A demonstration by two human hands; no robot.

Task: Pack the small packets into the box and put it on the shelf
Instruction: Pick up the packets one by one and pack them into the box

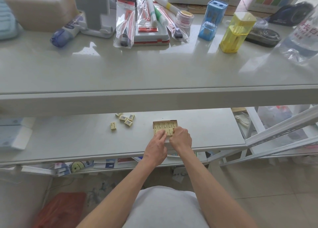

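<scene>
Hands: left hand (157, 141) and right hand (181, 138), close together, almost touching, both over the near end of the box. Left thumb and fingers pinch one packet (163, 133) at the near row. Right fingers are curled down onto the packets; whether they pinch or only press cannot be told.

Item 1: small open brown cardboard box (164, 121), flat on the lower white shelf (206, 133), close to its front edge. Far rows are filled with small pale-yellow rectangular packets lying flat; the near end is hidden under the hands.

Item 2: loose packets (128, 122), five or so, same kind, scattered on the same shelf to the left of the box and well apart from it.

Progress, as judged: packing is largely done. Left to do: gather the loose ones, close the box, shelve it.

Room: bare shelf surface lies between the box and the loose packets, and to the right as far as the shelf end. The upper white shelf (154, 69) overhangs the work and limits any lift. Its front strip is bare; its back is crowded with stationery, including a yellow translucent plastic container (237, 31). A slotted white metal rail (282, 129) slants close on the right.
</scene>
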